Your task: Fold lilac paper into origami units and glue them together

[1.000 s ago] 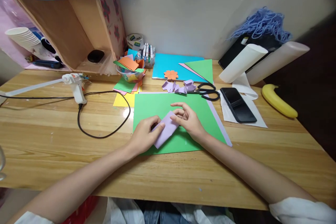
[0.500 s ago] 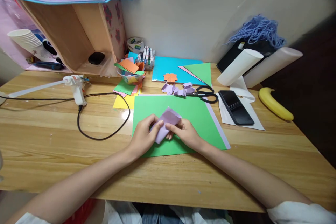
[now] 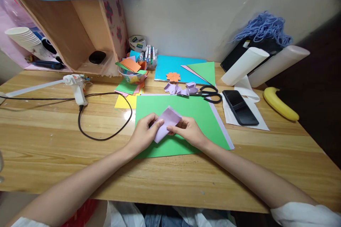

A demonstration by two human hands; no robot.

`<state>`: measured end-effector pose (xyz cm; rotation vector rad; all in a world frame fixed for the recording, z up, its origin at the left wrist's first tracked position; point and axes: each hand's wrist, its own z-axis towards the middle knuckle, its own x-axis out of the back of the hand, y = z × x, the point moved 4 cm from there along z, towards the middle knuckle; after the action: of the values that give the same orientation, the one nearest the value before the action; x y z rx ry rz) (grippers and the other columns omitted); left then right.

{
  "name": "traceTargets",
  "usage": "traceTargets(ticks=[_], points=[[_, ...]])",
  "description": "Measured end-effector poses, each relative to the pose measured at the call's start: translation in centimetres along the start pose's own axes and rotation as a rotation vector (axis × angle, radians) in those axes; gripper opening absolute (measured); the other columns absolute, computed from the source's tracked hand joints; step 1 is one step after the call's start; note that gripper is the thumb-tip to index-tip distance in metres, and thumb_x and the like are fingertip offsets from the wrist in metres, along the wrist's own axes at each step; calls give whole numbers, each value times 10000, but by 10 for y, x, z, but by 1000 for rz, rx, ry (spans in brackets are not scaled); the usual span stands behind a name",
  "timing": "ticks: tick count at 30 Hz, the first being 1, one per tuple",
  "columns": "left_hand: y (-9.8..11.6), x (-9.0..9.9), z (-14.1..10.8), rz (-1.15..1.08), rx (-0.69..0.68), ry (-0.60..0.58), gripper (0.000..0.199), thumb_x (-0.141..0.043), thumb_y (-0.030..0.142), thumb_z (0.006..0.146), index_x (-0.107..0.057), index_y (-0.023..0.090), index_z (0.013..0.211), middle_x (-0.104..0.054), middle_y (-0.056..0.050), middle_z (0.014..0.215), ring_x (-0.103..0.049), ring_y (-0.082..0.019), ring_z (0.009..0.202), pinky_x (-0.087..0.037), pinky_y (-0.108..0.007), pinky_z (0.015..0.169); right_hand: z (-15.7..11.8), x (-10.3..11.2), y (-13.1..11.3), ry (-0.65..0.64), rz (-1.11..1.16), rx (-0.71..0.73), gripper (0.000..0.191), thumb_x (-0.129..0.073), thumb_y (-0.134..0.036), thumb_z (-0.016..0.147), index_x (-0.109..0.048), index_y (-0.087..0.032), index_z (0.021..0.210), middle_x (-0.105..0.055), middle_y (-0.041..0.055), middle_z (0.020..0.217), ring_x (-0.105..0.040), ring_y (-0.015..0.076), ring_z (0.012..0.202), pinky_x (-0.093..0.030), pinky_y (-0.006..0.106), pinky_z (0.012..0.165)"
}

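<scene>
A small piece of light purple paper is held up between both hands, over a large green sheet. My left hand pinches its left edge, thumb on top. At the right edge my right hand grips it too, thumb in front and fingers partly hidden behind. Beyond the green sheet lie crumpled purple paper pieces and black-handled scissors, whose blades are partly covered. An orange paper flower rests on a blue sheet.
At left a white glue gun stands with its black cord looped on the table. A bowl of paper scraps sits farther back. On the right are a phone, a banana and white paper rolls.
Both hands stay on the purple paper. The paper has shifted slightly left and turned a little, and the right thumb sits a bit lower on it.
</scene>
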<state>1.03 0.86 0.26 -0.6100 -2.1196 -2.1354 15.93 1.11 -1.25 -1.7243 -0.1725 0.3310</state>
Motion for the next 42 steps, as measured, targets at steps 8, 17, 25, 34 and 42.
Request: traceTargets(ticks=[8, 17, 25, 34, 42], points=[[3, 1, 0, 0, 10, -11, 270, -479, 368, 820, -474, 159, 649, -437, 36, 597, -399, -104, 565, -294, -208, 511, 0, 2, -1, -46, 84, -21, 418, -560, -499, 763, -604, -101, 643, -622, 35, 518, -606, 128, 479, -509, 243, 493], [6, 3, 4, -51, 47, -83, 274, -495, 363, 806, -476, 148, 637, -435, 40, 589, -393, -93, 553, -293, -206, 510, 3, 4, 1, -132, 173, -43, 433, -514, -483, 803, -627, -87, 670, -637, 62, 551, -626, 156, 520, -512, 258, 507], [11, 5, 2, 85, 7, -210, 288, -485, 379, 802, -519, 147, 635, -481, 23, 598, -420, -110, 574, -305, -217, 516, 3, 4, -5, -195, 100, -130, 448, -475, -545, 791, -619, -121, 787, -656, 43, 646, -624, 153, 548, -537, 278, 509], [7, 12, 5, -182, 151, -106, 299, -620, 412, 712, -575, 127, 788, -613, -22, 698, -561, -131, 616, -417, -206, 499, 2, -1, -5, -177, -84, -63, 423, -552, -507, 763, -576, -95, 669, -647, 58, 540, -556, 95, 389, -459, 193, 395], [7, -12, -3, -459, 228, -140, 398, -737, 339, 613, -594, 109, 906, -684, -100, 856, -641, -203, 783, -523, -272, 615, -2, 3, -5, 121, -62, 80, 406, -539, -491, 786, -548, -141, 579, -597, 30, 472, -540, 111, 362, -433, 204, 332]])
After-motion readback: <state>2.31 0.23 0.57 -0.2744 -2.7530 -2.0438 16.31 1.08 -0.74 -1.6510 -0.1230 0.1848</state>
